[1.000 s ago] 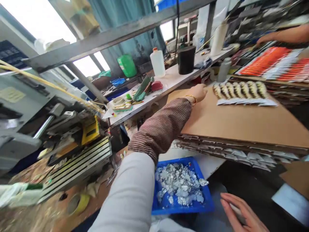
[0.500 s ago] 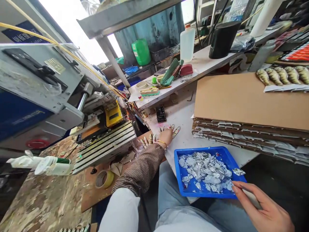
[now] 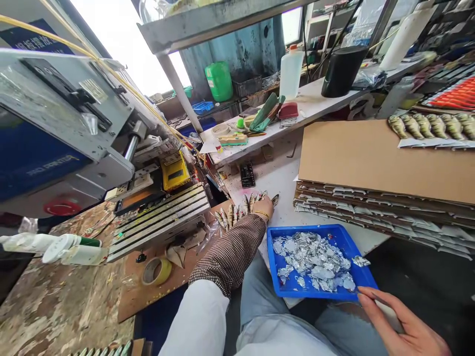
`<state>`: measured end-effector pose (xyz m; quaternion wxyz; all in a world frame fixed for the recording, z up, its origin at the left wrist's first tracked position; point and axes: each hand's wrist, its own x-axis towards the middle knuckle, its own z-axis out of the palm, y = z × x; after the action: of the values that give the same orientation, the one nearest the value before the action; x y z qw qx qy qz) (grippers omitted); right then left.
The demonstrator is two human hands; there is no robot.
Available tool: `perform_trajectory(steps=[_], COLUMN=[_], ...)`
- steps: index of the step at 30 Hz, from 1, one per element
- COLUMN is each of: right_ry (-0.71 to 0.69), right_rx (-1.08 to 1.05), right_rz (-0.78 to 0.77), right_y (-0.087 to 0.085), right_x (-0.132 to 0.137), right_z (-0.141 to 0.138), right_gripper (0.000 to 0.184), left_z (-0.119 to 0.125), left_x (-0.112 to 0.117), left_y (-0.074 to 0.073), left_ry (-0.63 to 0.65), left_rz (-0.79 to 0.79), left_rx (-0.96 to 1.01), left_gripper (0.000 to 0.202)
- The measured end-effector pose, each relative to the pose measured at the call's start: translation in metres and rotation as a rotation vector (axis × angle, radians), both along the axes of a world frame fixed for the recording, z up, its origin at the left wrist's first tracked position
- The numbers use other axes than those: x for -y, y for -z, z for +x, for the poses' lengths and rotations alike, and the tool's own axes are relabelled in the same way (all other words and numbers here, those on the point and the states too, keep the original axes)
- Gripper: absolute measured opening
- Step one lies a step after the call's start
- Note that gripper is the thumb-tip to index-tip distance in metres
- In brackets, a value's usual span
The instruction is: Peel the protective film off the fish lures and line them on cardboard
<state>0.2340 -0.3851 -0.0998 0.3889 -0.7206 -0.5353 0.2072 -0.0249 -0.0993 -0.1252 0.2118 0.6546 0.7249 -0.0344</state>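
Note:
My left hand [image 3: 264, 204] reaches forward in a brown checked sleeve with a gold bracelet at the wrist. It rests curled on a row of striped fish-shaped lures [image 3: 232, 215] lying on the white table [image 3: 285, 178] beside the machine. My right hand [image 3: 403, 324] is at the bottom right, fingers stretched out flat and holding nothing. Its fingertips are at the near right corner of a blue tray [image 3: 276, 277] that holds several crumpled silver foil scraps [image 3: 315, 257].
A grey press machine [image 3: 74, 133] with a slotted bed [image 3: 159, 220] fills the left. A tape roll [image 3: 158, 271] lies below it. Stacked cardboard sheets [image 3: 363, 158] carry another row of fish lures [image 3: 430, 126]. The back shelf holds a white bottle [image 3: 291, 71] and a black can [image 3: 341, 69].
My left hand left the cardboard stack, came down to the lures by the machine and closed on them. My view swung left and down. My right hand stayed by the tray.

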Motion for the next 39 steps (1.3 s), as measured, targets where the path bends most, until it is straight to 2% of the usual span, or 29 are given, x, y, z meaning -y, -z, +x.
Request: perform_trajectory(steps=[3, 6, 9, 11, 14, 16, 17, 20, 22, 27, 34, 39], right_ry=[0.033, 0.027, -0.011, -0.047, -0.135, -0.172, -0.179, -0.272, -0.307, -0.269, -0.235, -0.324], right_rx=[-0.048, -0.152, -0.253, -0.239, -0.144, -0.071, -0.036, -0.004, 0.000, -0.024, -0.042, -0.094], right_rz=[-0.063, -0.115, -0.077, -0.054, -0.044, 0.018, 0.079, 0.211, 0.237, 0.209, 0.172, 0.093], right_y=[0.001, 0.008, 0.012, 0.009, -0.006, -0.020, -0.027, -0.047, -0.055, -0.062, -0.062, -0.058], right_x=[0.002, 0.006, 0.006, 0.002, -0.010, -0.021, -0.026, -0.040, -0.046, -0.046, -0.039, -0.035], right_z=[0.004, 0.014, 0.022, 0.024, 0.014, 0.002, -0.006, -0.026, -0.034, -0.037, -0.031, -0.025], right_gripper=[0.045, 0.049, 0.047, 0.042, 0.036, 0.032, 0.030, 0.024, 0.023, 0.026, 0.028, 0.031], left_z=[0.000, -0.012, -0.030, -0.040, -0.045, -0.036, -0.029, -0.001, 0.017, 0.043, 0.052, 0.056], left_x=[0.003, 0.004, 0.008, 0.018, 0.050, 0.080, 0.097, 0.143, 0.165, 0.192, 0.199, 0.201], left_y=[-0.005, -0.016, -0.035, -0.053, -0.076, -0.084, -0.086, -0.084, -0.081, -0.083, -0.090, -0.088], left_ry=[-0.037, -0.072, -0.100, -0.110, -0.099, -0.089, -0.095, -0.215, -0.288, -0.319, -0.337, -0.350], left_rz=[-0.005, 0.027, 0.057, 0.054, 0.017, -0.057, -0.124, -0.429, -0.568, -0.691, -0.730, -0.739], left_rx=[0.103, 0.261, 0.489, 0.676, 0.930, 1.100, 1.214, 1.658, 1.805, 1.892, 1.878, 1.857], left_gripper=[0.039, 0.030, 0.025, 0.027, 0.038, 0.045, 0.047, 0.047, 0.043, 0.038, 0.034, 0.034])
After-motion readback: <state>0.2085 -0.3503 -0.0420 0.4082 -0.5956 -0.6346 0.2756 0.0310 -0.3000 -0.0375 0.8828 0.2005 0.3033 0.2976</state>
